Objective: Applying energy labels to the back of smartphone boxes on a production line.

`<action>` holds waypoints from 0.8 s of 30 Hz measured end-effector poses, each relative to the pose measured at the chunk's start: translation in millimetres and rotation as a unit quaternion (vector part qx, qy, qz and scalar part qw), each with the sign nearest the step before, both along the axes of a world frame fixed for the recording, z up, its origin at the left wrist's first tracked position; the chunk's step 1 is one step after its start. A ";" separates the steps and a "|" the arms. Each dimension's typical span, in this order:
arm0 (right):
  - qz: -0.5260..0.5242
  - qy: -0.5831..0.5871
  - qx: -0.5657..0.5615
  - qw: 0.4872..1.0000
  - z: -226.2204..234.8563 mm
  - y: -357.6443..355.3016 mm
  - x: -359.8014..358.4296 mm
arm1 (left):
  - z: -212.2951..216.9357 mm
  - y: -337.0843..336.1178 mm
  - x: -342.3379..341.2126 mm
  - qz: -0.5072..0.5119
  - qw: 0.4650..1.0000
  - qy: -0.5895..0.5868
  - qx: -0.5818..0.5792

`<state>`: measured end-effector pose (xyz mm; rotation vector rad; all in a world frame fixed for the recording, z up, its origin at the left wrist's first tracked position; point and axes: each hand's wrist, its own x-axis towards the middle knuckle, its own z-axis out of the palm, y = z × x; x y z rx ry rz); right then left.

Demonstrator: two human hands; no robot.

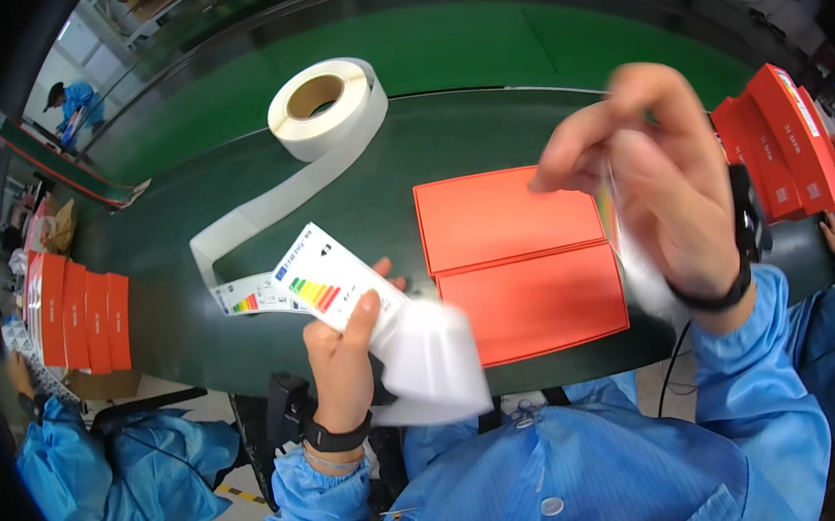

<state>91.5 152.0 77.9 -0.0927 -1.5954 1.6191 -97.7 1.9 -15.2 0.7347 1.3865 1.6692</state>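
- The left hand (pixel 342 363) has its fingers closed, thumb on top, pinching a label strip (pixel 314 280) printed with coloured bars, left of the red boxes and above the tabletop (pixel 171 314).
- The right hand (pixel 661 177) is raised over the right side of those boxes, fingers curled nearly closed; a pale label (pixel 642 264) appears to hang from them — blur hides exactly where it is pinched.
- That label could fold or stick to itself or the fingers, since it looks thin and hangs without support.
- It could also land skewed if it touched a box while swinging.
- The strip's blank tail (pixel 437 354) bends near the tabletop's front edge and could crease or snag on a sleeve.
- A sharp pull on the strip might drag the label roll (pixel 323 109), which lies on its side with a ribbon running out.
- Containers: a far red box (pixel 509 217) and a near red box (pixel 533 310) lie flat, touching along their long sides; both look shut, contents hidden.
- More red boxes stand in a left stack (pixel 81 313) and a right stack (pixel 774 151) — what they hold, I cannot tell.
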 end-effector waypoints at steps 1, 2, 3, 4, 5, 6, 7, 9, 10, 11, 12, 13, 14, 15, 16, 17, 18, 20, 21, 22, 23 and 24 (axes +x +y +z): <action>0.045 -0.065 -0.027 0.997 1.4 15.9 2.7 | 1.2 0.9 4.5 -0.007 1.000 -0.009 0.012; 0.134 -0.171 -0.056 0.975 7.2 31.9 5.7 | -5.3 1.5 6.3 -0.020 1.000 -0.004 0.018; 0.122 -0.249 -0.038 0.960 0.6 42.1 0.9 | -6.1 2.8 6.3 -0.067 0.997 0.023 0.027; 0.123 -0.336 0.034 0.933 -4.2 52.6 -4.5 | -10.3 3.0 8.9 -0.082 0.995 0.021 0.053; 0.124 -0.419 0.105 0.893 -8.9 61.2 -9.5 | -14.3 4.0 12.5 -0.096 0.992 0.020 0.078; 0.124 -0.441 0.149 0.876 -15.0 65.7 -16.3 | -15.6 3.9 14.5 -0.119 0.989 0.030 0.089; 0.125 -0.462 0.194 0.856 -23.5 69.0 -24.4 | -22.0 4.4 17.4 -0.119 0.989 0.026 0.089; 0.127 -0.430 0.265 0.854 -39.6 71.8 -40.3 | -37.8 7.7 21.3 -0.108 0.981 0.109 0.121; 0.136 -0.465 0.258 0.836 -38.2 71.2 -45.8 | -41.2 10.4 14.8 -0.131 0.959 0.226 0.110; 0.146 -0.499 0.250 0.817 -33.5 68.9 -52.6 | -43.5 11.8 11.0 -0.130 0.960 0.221 0.109; 0.141 -0.479 0.286 0.818 -43.5 69.8 -57.6 | -44.0 12.4 8.0 -0.161 0.938 0.290 0.101; 0.142 -0.482 0.285 0.817 -46.3 70.4 -59.4 | -43.9 13.0 5.5 -0.191 0.910 0.356 0.093; 0.144 -0.502 0.276 0.807 -46.2 69.7 -61.8 | -41.4 21.0 1.2 -0.178 0.856 0.462 0.152; 0.148 -0.521 0.267 0.797 -46.4 69.6 -65.4 | -42.3 20.8 1.1 -0.177 0.857 0.460 0.149; 0.155 -0.531 0.249 0.795 -46.8 70.5 -68.4 | -43.5 19.7 3.0 -0.178 0.862 0.453 0.138; 0.158 -0.532 0.248 0.794 -48.3 71.4 -70.1 | -44.4 18.4 5.8 -0.179 0.867 0.447 0.128; 0.158 -0.521 0.263 0.797 -49.8 72.1 -71.4 | -43.8 16.8 9.5 -0.167 0.893 0.405 0.108; 0.158 -0.510 0.276 0.799 -50.9 71.9 -73.8 | -42.7 17.4 8.7 -0.170 0.880 0.429 0.111; 0.162 -0.517 0.275 0.794 -48.5 71.0 -75.4 | -42.7 18.3 8.0 -0.173 0.866 0.455 0.117; 0.165 -0.523 0.274 0.790 -47.6 70.5 -76.5 | -43.6 18.0 7.3 -0.173 0.860 0.466 0.120; 0.166 -0.524 0.273 0.789 -48.5 70.6 -77.0 | -45.4 17.8 7.4 -0.173 0.860 0.464 0.119; 0.165 -0.523 0.279 0.788 -48.7 70.8 -77.6 | -47.1 18.0 7.7 -0.171 0.865 0.454 0.126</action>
